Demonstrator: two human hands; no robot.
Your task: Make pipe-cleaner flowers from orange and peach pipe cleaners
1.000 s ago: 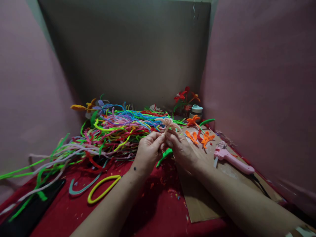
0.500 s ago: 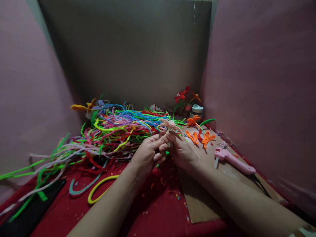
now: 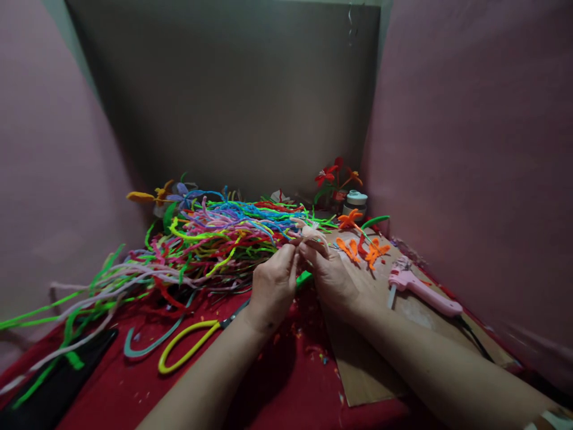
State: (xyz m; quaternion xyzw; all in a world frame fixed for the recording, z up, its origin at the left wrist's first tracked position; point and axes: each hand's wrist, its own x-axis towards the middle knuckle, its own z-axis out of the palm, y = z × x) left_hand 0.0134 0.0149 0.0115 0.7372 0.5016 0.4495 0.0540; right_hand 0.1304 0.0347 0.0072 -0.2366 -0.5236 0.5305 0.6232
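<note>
A pale pink pipe-cleaner flower rises above my fingertips at the middle of the view, its petals spread upward. My left hand is closed, back toward me, with thumb and finger pinched at the flower's base. Beside it my right hand is also closed, thumb and fingertips pressed on the base from the right. The stem is hidden by my hands. A bit of green pipe cleaner shows between my wrists.
Behind lies a heap of coloured pipe cleaners. Yellow-handled scissors lie on the red cloth. At right, a cardboard sheet carries orange flowers and a pink glue gun. A lidded jar stands behind.
My left hand has turned over so its back faces me, and its curled lower fingers no longer show. The flower has tilted slightly. More of the scissors is visible.
</note>
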